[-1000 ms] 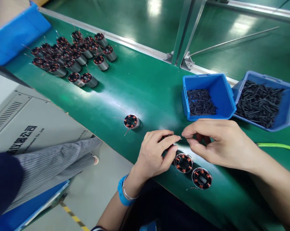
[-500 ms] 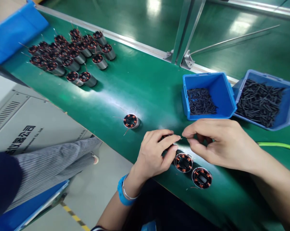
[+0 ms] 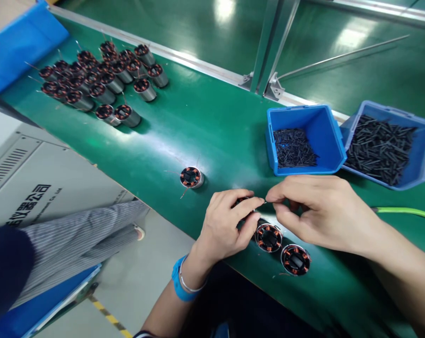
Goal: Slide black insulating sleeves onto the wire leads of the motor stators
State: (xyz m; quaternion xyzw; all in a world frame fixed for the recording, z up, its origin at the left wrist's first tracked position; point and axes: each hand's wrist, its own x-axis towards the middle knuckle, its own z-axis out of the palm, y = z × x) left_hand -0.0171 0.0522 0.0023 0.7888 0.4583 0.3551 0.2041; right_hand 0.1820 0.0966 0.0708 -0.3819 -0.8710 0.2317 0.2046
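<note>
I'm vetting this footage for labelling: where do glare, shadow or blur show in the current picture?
Head view: a pale glare streak crosses the green tabletop; head view: dark shadow lies below the right hand; head view: the clustered stators at upper left look soft.

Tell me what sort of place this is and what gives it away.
Most likely a factory assembly bench: many copper-wound metal cylinders sit on a green worktop, two blue bins hold small black pieces, and a grey cabinet stands beside it.
</note>
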